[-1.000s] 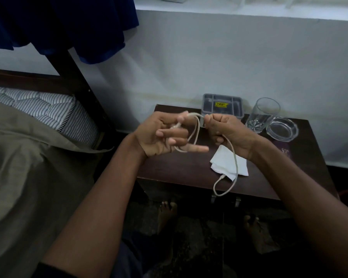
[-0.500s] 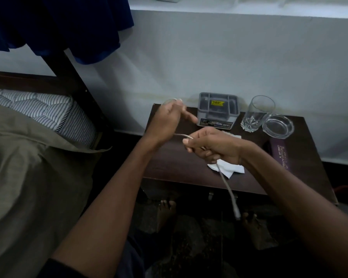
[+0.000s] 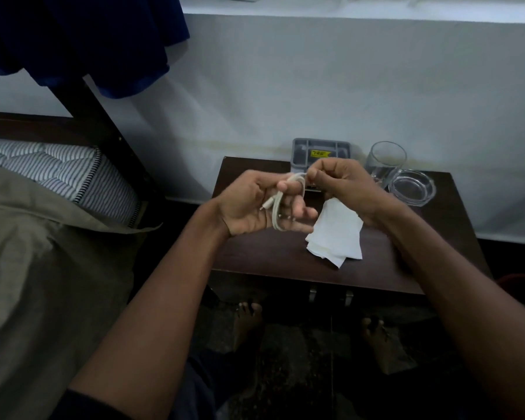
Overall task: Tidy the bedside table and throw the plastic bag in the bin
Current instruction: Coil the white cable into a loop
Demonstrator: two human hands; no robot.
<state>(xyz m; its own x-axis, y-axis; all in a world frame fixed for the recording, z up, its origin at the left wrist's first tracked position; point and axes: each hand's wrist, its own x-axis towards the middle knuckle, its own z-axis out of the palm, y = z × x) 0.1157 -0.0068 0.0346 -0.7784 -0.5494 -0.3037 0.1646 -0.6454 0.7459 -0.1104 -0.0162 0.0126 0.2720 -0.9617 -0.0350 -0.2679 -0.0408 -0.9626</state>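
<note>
Above the dark wooden bedside table [image 3: 264, 253] my left hand [image 3: 255, 204] holds a white cable [image 3: 275, 209] wound in loops around its fingers. My right hand [image 3: 340, 183] pinches the same cable at the top of the loops. A plug end sticks out near my left palm. A folded white tissue [image 3: 334, 237] lies on the table under my hands. A grey plastic box [image 3: 320, 151] with a yellow label stands at the back, partly hidden by my right hand. No plastic bag or bin is in sight.
A drinking glass [image 3: 385, 160] and a glass ashtray [image 3: 412, 186] stand at the table's back right. The bed with a striped mattress [image 3: 61, 171] and olive sheet is on the left. Blue cloth [image 3: 82, 40] hangs top left. My bare feet are below the table front.
The dangling length of cable has been wound up onto my left hand. My right hand has risen from mid-table to the top of the loops.
</note>
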